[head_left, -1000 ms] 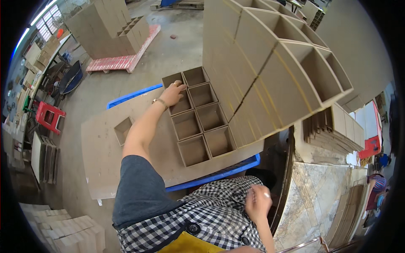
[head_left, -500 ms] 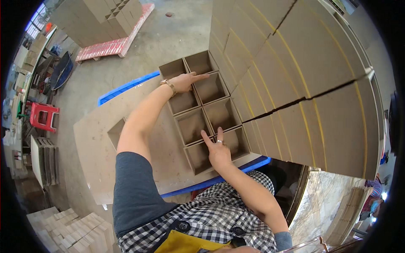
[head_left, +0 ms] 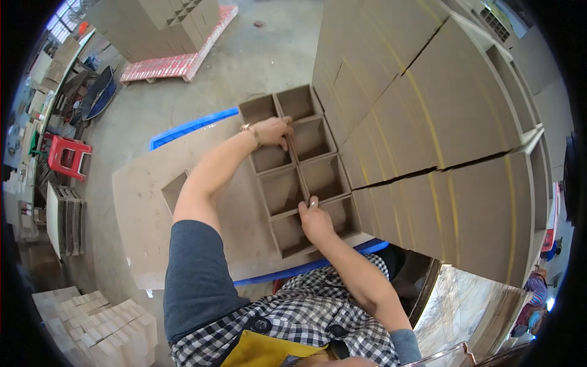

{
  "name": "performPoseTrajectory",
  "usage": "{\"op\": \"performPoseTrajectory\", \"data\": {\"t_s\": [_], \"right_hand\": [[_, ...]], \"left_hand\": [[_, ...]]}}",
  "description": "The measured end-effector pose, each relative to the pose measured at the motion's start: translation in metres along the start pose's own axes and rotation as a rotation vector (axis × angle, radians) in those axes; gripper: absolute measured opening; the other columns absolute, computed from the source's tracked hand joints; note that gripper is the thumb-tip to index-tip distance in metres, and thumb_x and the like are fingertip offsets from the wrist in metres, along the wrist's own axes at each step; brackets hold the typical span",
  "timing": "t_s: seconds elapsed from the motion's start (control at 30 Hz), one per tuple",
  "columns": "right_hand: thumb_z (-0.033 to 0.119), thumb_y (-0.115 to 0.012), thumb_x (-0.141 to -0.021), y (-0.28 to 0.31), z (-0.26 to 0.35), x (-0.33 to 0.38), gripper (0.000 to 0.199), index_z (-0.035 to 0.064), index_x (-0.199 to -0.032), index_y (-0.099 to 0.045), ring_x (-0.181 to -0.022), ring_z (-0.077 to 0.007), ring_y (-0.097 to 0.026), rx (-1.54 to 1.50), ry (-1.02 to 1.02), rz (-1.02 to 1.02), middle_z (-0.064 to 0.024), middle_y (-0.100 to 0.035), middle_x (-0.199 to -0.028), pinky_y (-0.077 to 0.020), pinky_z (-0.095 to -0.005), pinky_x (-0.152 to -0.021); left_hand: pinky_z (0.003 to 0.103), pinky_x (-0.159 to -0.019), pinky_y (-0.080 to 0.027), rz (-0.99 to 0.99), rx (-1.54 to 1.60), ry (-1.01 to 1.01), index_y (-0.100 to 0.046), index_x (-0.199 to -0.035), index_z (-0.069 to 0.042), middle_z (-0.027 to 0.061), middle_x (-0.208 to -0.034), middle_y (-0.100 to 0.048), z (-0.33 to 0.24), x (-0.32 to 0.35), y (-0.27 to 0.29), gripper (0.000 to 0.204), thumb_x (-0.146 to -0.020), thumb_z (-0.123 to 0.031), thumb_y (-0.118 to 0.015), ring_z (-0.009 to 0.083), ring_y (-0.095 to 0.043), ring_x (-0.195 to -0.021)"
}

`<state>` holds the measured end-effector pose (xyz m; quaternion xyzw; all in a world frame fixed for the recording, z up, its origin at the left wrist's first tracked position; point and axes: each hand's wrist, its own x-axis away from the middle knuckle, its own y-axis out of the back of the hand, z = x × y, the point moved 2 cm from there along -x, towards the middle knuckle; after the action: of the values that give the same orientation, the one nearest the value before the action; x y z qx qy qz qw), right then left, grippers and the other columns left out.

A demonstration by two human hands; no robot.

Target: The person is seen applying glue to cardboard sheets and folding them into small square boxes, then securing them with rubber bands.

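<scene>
Open-topped brown cardboard boxes (head_left: pixel 280 192) stand side by side in two columns on a brown board (head_left: pixel 137 202). Over the far half of the group, my left hand (head_left: pixel 272 130), with a bracelet at the wrist, pinches the touching box walls between the columns. Toward the near end, my right hand (head_left: pixel 316 224), wearing a ring, has its thumb and fingers closed on the middle walls. Parts of the walls under both hands are hidden. The right column rests close against a tall stack of large cardboard boxes (head_left: pixel 477 104).
Another open box (head_left: pixel 175 191) sits on the board beneath my left forearm. Blue plastic edges (head_left: pixel 192 127) show under the board. Small pale boxes (head_left: pixel 116 327) are piled at lower left. A red stool (head_left: pixel 68 158) and a red-and-white pallet (head_left: pixel 165 68) with stacked boxes stand beyond.
Both hands have gone from outstretched fingers to closing on the box walls. The view has shifted slightly, so the scene sits a little lower.
</scene>
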<state>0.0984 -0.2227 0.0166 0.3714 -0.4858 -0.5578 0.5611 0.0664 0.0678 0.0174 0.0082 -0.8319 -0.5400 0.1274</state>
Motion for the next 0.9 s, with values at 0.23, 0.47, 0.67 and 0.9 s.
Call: {"op": "performPoseTrajectory", "data": {"t_s": [0.23, 0.47, 0.67, 0.9], "right_hand": [[0.007, -0.051, -0.080, 0.022, 0.027, 0.034, 0.015, 0.0014, -0.094, -0.048, -0.063, -0.0296, -0.065, -0.120, 0.165, -0.040, -0.0283, -0.052, -0.102, -0.0538, -0.0385, -0.053], [0.005, -0.051, -0.078, 0.114, 0.073, 0.066, 0.017, 0.0024, -0.095, -0.049, -0.057, -0.0323, -0.063, -0.194, 0.371, -0.146, -0.0251, -0.049, -0.098, -0.0515, -0.0419, -0.048], [0.006, -0.052, -0.079, 0.240, 0.117, 0.103, 0.011, 0.0016, -0.089, -0.049, -0.055, -0.0290, -0.063, -0.152, 0.655, -0.322, -0.0247, -0.050, -0.092, -0.0511, -0.0387, -0.044], [0.009, -0.055, -0.075, 0.407, 0.157, 0.146, 0.013, -0.0020, -0.083, -0.054, -0.058, -0.0296, -0.064, 0.132, 0.933, -0.841, -0.0268, -0.059, -0.086, -0.0522, -0.0361, -0.050]], "left_hand": [[0.045, -0.086, -0.045, 0.028, 0.025, 0.135, -0.062, -0.100, -0.006, 0.0223, -0.114, -0.051, -0.039, 0.079, 0.034, 0.037, -0.071, -0.028, -0.073, 0.0397, -0.055, -0.101], [0.043, -0.082, -0.046, -0.246, -0.125, 0.269, -0.063, -0.093, -0.007, 0.0192, -0.103, -0.053, -0.114, 0.190, 0.132, 0.028, -0.068, -0.018, -0.071, 0.0370, -0.056, -0.095], [0.038, -0.078, -0.045, -0.405, -0.257, 0.369, -0.063, -0.090, -0.007, 0.0127, -0.089, -0.052, -0.215, 0.291, 0.247, 0.024, -0.067, -0.011, -0.069, 0.0312, -0.055, -0.087], [0.028, -0.067, -0.038, -0.672, -0.404, 0.314, -0.058, -0.079, 0.000, 0.0040, -0.077, -0.046, -0.319, 0.371, 0.414, 0.018, -0.062, -0.006, -0.062, 0.0168, -0.048, -0.077]]}}
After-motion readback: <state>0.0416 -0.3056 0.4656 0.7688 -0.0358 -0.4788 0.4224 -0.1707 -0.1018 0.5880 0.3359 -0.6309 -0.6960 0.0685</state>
